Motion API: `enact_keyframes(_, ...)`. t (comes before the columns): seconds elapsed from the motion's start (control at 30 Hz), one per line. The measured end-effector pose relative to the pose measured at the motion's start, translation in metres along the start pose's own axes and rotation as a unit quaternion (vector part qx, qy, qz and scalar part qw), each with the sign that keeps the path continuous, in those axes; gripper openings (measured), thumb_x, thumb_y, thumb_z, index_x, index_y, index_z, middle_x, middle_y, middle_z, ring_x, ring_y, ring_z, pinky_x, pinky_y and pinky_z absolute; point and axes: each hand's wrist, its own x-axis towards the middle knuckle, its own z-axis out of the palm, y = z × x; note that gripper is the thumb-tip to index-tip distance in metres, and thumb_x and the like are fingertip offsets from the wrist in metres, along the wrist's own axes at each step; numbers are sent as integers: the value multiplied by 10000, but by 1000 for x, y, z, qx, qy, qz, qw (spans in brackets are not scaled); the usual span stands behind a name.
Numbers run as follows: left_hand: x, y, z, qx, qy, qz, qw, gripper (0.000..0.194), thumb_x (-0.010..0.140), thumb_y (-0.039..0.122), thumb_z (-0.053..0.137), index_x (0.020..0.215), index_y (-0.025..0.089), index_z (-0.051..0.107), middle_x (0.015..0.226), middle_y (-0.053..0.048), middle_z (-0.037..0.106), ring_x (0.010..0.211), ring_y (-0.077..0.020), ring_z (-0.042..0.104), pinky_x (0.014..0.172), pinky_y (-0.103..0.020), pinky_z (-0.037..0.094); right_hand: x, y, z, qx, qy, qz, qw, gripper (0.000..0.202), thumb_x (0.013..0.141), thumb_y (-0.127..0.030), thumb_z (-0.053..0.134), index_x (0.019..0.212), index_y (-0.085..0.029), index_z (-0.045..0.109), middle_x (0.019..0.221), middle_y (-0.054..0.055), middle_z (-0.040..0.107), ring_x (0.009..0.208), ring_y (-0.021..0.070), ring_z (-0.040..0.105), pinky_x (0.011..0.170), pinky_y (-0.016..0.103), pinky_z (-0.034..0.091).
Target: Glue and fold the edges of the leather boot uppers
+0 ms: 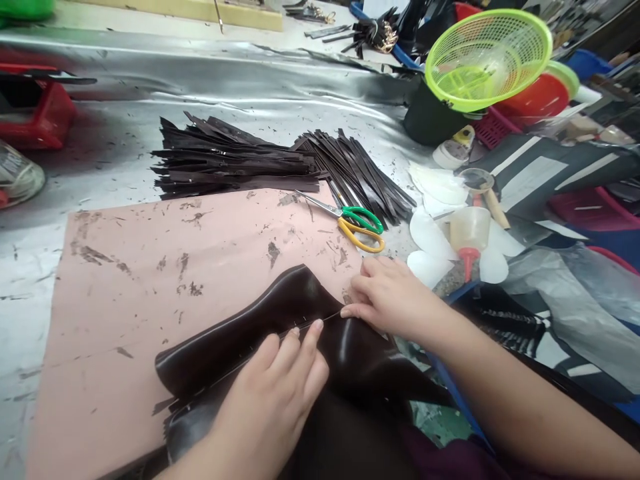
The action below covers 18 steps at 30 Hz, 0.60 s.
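The dark brown glossy sheet point(235, 330) lies at the lower centre of the frame, its upper part curved into a fold and a line with small pale marks running slantwise across it. The left hand point(280, 387) rests palm down on the sheet, fingers extended and slightly spread, fingertips touching the surface along that line. The right hand point(383, 293), right of centre, has its fingers curled and its thumb at the sheet's edge, near the line's upper end; whether it pinches the material I cannot tell. Beneath the sheet lies a pink mat point(115, 300) smudged with dark patches. Scissors point(345, 217) with one green and one yellow handle lie above the right hand, blades toward the upper left. Two bundles of dark strips, one at upper centre point(230, 160) and another just to its right point(357, 173), touch each other. A yellow-green mesh basket point(537, 50) sits tilted at the upper right, and a red bin point(55, 120) stands at the upper left.
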Motion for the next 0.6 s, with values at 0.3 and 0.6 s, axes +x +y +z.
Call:
enact_keyframes(0.3, -4, 1, -3, 6, -30, -21, 999, 369, 772, 441, 547, 1025, 175, 594, 1266, -86, 522, 1024, -239, 512, 821, -369, 349, 52, 54, -47, 80, 169, 183, 965, 105, 815, -254, 502, 883, -203, 562, 907, 53, 590, 850, 200, 533, 705, 307, 390)
enact_keyframes(0.6, -9, 2, -1, 45, 13, -20, 999, 291, 778, 333, 559, 1010, 165, 610, 1238, -55, 549, 1012, -210, 523, 798, -324, 390, 154, 58, -34, 127, 48, 252, 958, 183, 608, -131, 691, 784, -108, 649, 863, 144, 651, 812, 223, 585, 673, 299, 428)
